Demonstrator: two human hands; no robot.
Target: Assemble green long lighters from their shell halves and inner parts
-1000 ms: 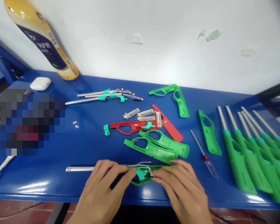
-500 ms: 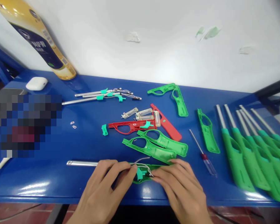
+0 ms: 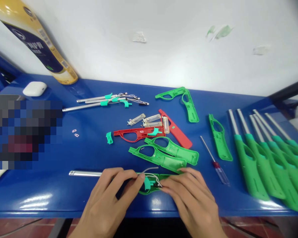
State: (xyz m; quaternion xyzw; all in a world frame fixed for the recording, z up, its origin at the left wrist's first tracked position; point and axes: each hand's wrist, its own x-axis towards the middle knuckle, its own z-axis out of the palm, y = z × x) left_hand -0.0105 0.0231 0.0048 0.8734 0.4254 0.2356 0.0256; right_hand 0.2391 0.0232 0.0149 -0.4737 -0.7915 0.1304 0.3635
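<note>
Near the glossy blue counter's (image 3: 64, 195) front edge, the left hand (image 3: 109, 198) presses thumb and fingers around the slim silver metal tube (image 3: 84, 173) and thin white wires (image 3: 155, 177) at an open green plastic lighter shell (image 3: 145, 191). The right hand (image 3: 192, 198) pinches narrowly by the small black part (image 3: 157, 185), beside the turquoise plastic trigger (image 3: 147, 183).

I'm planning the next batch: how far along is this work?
Apparently done: the closed green lighters at right. In hand: an open green shell, between left hand and right hand, its white wires exposed. Probably left: loose half-shells, clear tanks and wired metal tubes.
</note>
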